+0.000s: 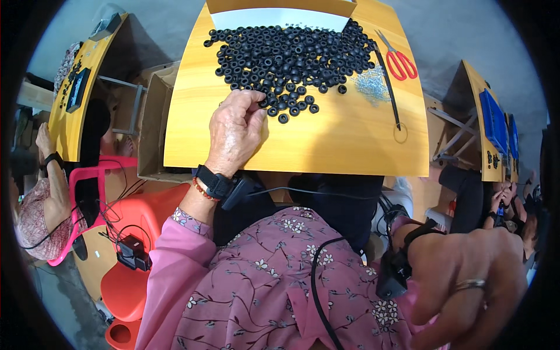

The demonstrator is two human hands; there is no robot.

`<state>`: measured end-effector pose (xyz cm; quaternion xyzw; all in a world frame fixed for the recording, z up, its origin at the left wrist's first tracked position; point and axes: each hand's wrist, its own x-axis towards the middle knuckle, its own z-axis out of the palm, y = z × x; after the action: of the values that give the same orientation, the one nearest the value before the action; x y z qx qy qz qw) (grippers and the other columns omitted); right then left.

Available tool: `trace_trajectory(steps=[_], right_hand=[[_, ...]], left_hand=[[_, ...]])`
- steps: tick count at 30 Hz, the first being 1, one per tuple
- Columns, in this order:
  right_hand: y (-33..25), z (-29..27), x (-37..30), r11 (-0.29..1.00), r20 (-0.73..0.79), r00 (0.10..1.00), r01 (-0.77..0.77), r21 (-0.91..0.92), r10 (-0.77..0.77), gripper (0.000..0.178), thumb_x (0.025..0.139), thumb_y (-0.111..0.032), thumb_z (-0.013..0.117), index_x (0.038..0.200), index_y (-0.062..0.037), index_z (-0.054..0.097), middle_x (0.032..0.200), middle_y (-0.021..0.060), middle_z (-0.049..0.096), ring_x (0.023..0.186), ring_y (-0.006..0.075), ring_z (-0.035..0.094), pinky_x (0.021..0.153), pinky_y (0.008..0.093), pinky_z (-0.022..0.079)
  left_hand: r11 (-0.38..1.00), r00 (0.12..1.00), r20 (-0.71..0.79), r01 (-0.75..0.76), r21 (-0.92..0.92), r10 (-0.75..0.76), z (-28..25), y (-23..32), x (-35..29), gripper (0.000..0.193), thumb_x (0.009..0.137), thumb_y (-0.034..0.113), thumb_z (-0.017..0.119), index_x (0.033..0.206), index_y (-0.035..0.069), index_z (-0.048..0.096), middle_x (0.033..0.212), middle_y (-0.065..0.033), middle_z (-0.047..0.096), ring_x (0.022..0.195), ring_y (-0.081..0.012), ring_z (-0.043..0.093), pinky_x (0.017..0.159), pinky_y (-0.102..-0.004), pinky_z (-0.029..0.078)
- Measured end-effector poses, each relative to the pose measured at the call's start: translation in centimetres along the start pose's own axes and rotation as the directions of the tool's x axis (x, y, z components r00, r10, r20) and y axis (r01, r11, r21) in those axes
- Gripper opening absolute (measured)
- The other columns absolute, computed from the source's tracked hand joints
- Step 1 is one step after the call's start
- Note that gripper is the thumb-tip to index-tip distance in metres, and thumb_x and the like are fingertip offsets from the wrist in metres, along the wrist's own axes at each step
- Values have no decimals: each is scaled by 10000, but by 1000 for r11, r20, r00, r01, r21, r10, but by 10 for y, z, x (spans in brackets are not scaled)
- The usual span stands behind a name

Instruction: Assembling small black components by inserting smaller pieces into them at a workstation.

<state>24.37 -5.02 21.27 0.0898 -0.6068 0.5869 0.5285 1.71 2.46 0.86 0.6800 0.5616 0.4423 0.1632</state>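
Many small black rubber rings (280, 58) lie heaped on the yellow wooden table (198, 140), with several looser ones at the near side. My left hand (236, 125) rests at this near edge of the heap. Its fingers are curled in, and thumb and forefinger touch the black rings; whether one is pinched between them is hard to make out. Raised away from the table at the lower right, close to the camera, is my right hand (466, 286). Its fingers are bent together and their tips are hidden, so anything in them cannot be seen.
Red-handled scissors (401, 64), a thin black tool with a wire loop (392, 93) and a pile of small clear pieces (371, 86) lie on the right. An open box (280, 17) stands at the back. A red chair (131, 233) is at left; other people sit at side tables.
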Motion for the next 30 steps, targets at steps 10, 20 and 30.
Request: trace_trajectory(steps=[10, 20, 30], right_hand=[[-3, -19, -3, 958, 52, 999, -13, 287, -2, 235, 895, 52, 581, 661, 78, 590, 750, 239, 639, 501, 346, 611, 373, 374, 401], [10, -22, 5, 959, 164, 986, -52, 277, 6, 249, 884, 66, 592, 645, 133, 572, 715, 266, 619, 492, 357, 614, 375, 396, 430], [18, -3, 10, 989, 59, 998, -28, -143, 36, 79, 843, -79, 728, 814, -134, 777, 756, 39, 691, 490, 163, 584, 396, 231, 380]], left_hand=[[999, 999, 10, 31, 35, -31, -1, 0, 1, 192, 797, -50, 682, 967, 38, 660, 792, -93, 617, 704, -224, 624, 657, -336, 514], [998, 1000, 15, -14, 65, 13, 0, -4, 2, 179, 804, -45, 706, 961, 21, 653, 779, -87, 606, 658, -189, 596, 622, -304, 499], [980, 989, -6, 144, -135, -146, -8, 3, 0, 95, 870, 19, 692, 914, 24, 608, 710, -1, 558, 634, -66, 516, 594, -239, 454]])
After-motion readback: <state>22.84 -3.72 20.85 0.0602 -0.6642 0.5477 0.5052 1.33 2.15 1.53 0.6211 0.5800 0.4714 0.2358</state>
